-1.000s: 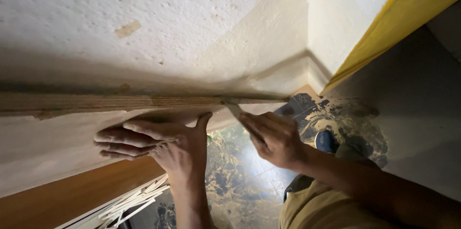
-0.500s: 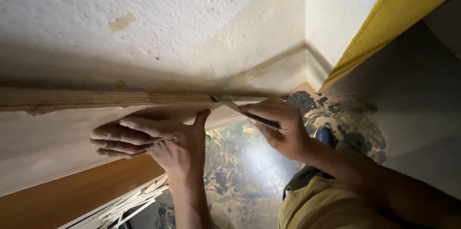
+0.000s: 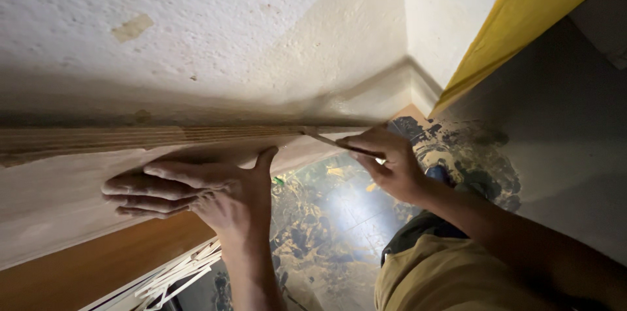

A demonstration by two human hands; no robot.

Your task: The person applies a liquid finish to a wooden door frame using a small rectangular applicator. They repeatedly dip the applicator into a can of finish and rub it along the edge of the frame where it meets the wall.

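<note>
- L hand (image 3: 196, 190) – fingers spread flat on board face (image 3: 59, 200), below its layered edge (image 3: 163, 136).
- R hand (image 3: 385, 164) – fingers pinching thin blade tool (image 3: 324, 139), tip at that edge.

Dim warm light, deep shadow under the board's edge (image 3: 150, 136), glare on floor (image 3: 353, 210), soft-focus corners

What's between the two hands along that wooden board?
In the head view, between the left hand and the right hand, only the bare edge of the board runs; the thin tool touches it.
</note>
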